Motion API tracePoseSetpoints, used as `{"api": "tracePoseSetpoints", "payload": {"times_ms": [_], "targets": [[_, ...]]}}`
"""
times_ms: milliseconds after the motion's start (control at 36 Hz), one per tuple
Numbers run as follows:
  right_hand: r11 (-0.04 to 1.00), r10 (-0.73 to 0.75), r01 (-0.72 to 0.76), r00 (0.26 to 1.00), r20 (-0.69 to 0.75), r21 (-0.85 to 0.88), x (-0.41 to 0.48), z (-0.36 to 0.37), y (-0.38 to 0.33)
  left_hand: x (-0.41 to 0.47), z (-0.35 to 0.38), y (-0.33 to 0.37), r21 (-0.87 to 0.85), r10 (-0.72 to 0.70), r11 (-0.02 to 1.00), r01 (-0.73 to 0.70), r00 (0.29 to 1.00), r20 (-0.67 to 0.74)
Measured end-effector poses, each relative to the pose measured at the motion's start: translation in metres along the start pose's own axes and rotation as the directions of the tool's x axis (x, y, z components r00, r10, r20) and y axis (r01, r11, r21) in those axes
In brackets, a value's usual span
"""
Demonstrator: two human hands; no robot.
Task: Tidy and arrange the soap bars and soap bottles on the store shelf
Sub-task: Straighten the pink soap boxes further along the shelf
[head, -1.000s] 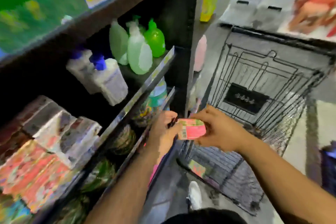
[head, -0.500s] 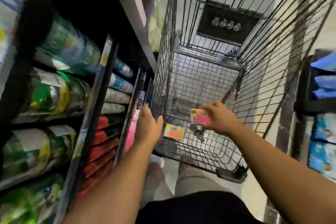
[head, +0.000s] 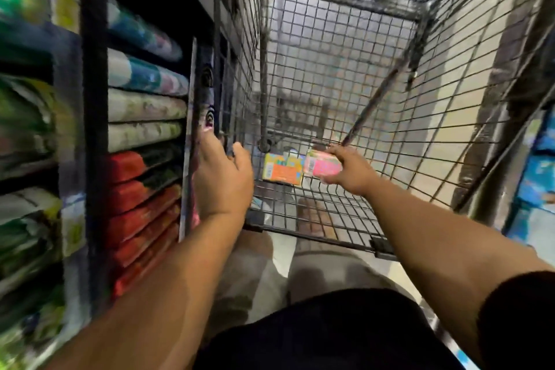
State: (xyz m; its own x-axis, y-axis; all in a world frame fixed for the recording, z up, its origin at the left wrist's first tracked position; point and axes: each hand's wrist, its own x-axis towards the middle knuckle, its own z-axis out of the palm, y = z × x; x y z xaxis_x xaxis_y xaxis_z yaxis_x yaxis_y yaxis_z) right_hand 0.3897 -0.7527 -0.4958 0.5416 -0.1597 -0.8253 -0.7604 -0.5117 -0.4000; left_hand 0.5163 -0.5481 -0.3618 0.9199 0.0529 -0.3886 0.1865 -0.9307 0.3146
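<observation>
My right hand [head: 351,173] pinches a small pink cardboard-boxed soap bar [head: 322,163] by one end. It is low inside the grey wire shopping cart [head: 330,69], just beside an orange-and-yellow soap box [head: 282,170] lying on the cart floor. The bar should be light and rigid, and its printed card looks slick, so I'd grip across the broad faces, not the corners. My left hand [head: 223,180] seems curled over the cart's wire wall, though blur hides the fingertips.

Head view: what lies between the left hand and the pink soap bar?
An orange soap box on the wire cart's floor, right beside the pink soap bar; the left hand holds the cart's side wall. Head view.
</observation>
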Motion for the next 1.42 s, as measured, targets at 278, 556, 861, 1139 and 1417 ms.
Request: {"api": "tracePoseSetpoints", "payload": {"times_ms": [278,556,861,1139,1417], "targets": [[0.887,-0.043,0.064,0.997,0.057,-0.456,0.005,0.003,-0.006,-0.001,0.001,0.002,-0.026,0.012,1.0,-0.011,1.0,0.023],[0.931,0.031,0.052,0.975,0.22,-0.362,0.007,-0.004,-0.024,-0.002,0.0,0.007,-0.059,0.057,0.997,-0.056,0.998,0.018],[0.946,0.019,0.037,0.986,0.168,-0.322,-0.022,-0.042,-0.045,-0.007,-0.016,0.006,-0.017,0.092,0.996,-0.09,0.986,0.139],[0.88,-0.133,0.182,0.981,0.14,-0.438,-0.101,-0.082,-0.125,-0.039,-0.062,-0.053,0.126,-0.006,0.989,-0.077,0.832,0.555],[0.59,-0.499,0.385,0.865,0.054,-0.71,-0.249,-0.087,-0.241,-0.122,-0.2,-0.086,0.308,0.053,0.933,-0.185,0.919,0.392]]}}
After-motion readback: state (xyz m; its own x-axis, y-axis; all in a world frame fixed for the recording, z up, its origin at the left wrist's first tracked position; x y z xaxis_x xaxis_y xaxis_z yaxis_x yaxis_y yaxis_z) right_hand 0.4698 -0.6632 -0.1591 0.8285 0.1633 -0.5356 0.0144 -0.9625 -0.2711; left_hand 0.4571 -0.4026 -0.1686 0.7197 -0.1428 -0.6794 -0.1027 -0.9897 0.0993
